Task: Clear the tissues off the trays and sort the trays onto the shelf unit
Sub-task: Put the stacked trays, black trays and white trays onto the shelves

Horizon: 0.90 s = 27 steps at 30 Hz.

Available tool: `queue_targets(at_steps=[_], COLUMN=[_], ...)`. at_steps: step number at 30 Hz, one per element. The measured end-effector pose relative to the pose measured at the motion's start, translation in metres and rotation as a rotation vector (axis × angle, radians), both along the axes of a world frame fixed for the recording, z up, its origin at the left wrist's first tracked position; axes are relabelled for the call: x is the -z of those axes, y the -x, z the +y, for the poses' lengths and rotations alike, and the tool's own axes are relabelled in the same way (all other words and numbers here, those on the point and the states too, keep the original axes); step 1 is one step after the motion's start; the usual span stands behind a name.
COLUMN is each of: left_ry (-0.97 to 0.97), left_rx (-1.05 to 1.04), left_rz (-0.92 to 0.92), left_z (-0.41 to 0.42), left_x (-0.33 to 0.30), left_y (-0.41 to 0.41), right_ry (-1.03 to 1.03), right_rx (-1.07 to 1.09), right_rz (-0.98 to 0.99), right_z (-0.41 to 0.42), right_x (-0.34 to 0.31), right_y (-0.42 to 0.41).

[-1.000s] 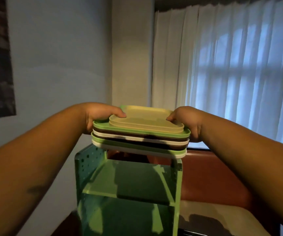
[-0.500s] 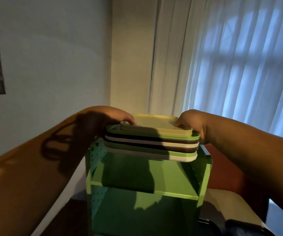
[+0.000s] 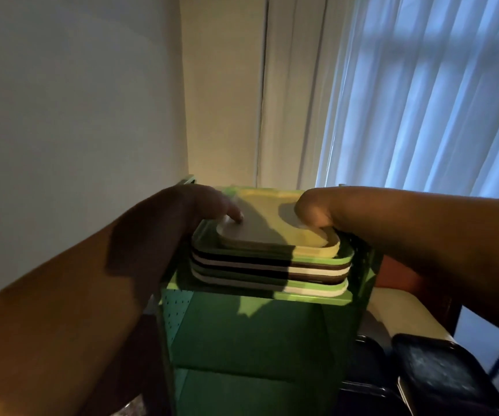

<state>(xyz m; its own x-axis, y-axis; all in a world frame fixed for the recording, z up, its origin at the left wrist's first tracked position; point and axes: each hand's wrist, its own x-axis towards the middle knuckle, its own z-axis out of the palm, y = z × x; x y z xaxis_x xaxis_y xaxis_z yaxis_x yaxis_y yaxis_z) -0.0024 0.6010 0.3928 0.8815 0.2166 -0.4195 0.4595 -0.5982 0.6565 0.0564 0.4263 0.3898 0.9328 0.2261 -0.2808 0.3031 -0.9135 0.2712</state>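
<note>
While both hands — left hand (image 3: pixel 200 205), right hand (image 3: pixel 317 210) — grip the tray stack (image 3: pixel 272 259) atop the green shelf unit (image 3: pixel 257 340), shadow hides their lower fingers.

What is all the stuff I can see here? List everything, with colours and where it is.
Stack of trays: several, green, brown and white edges with a smaller pale yellow tray on top, on the top of the shelf unit.
Shelf unit: one, green with perforated sides, centre, against the wall corner.
Curtain: one, white and pleated, lit from behind, right.
Wall: grey-white, left.
Dark trays: at least one, black, bottom right beside the shelf unit.
Reddish-brown seat back: one, right, behind the shelf unit.
Left hand: grips the left end of the stack.
Right hand: grips the right end of the stack.
</note>
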Motion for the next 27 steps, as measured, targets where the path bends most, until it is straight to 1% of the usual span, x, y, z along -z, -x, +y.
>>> queue_targets(at_steps=[4,5,7,8,9,11,13,16,18,20,21,23,25,27], left_ry=[-0.01,-0.035,-0.109,-0.152,-0.196,-0.267,-0.285,-0.255,-0.261,-0.257,-0.267,-0.298,-0.326,-0.393], left_rx=[0.007,0.015,0.028,0.029,0.016,-0.006,-0.004,-0.016,-0.027,-0.019,-0.008,0.015,0.024,0.025], left_rz=[-0.108,-0.127,-0.168,-0.19,-0.214,-0.273,-0.318,-0.348,-0.349,-0.346,-0.337,-0.307,-0.297,-0.356], left_z=[-0.014,-0.016,-0.019,-0.02,-0.022,-0.029,-0.034,-0.037,-0.035,-0.035,-0.036,-0.036,-0.038,-0.043], left_x=[0.004,0.004,0.007,0.011,0.016,0.028,0.038,0.041,0.04,0.038,0.037,0.032,0.022,0.006], left_y=[0.005,0.003,0.0,-0.003,-0.005,-0.005,-0.006,-0.006,-0.005,-0.004,-0.004,-0.002,-0.002,-0.001], right_ry=[0.216,0.231,0.227,0.168,0.116,0.109,0.048,0.117,0.175,0.101,0.042,-0.011,-0.077,-0.177], right_rx=[-0.104,-0.111,-0.107,-0.096,-0.061,0.001,-0.063,-0.046,-0.036,-0.096,-0.111,-0.157,-0.183,-0.186], right_rz=[-0.015,-0.016,-0.043,-0.044,-0.035,-0.014,-0.009,-0.046,-0.165,-0.219,-0.204,-0.181,-0.211,-0.244], right_z=[0.003,0.001,-0.002,-0.003,-0.003,-0.002,-0.002,-0.004,-0.004,-0.006,-0.006,-0.007,-0.006,-0.008], right_x=[0.012,0.013,0.012,0.011,0.012,0.009,0.01,0.02,0.023,0.025,0.023,0.019,0.011,-0.002], right_y=[-0.003,-0.005,-0.006,-0.004,-0.004,0.004,0.002,0.001,0.006,0.007,0.009,0.018,0.027,0.036])
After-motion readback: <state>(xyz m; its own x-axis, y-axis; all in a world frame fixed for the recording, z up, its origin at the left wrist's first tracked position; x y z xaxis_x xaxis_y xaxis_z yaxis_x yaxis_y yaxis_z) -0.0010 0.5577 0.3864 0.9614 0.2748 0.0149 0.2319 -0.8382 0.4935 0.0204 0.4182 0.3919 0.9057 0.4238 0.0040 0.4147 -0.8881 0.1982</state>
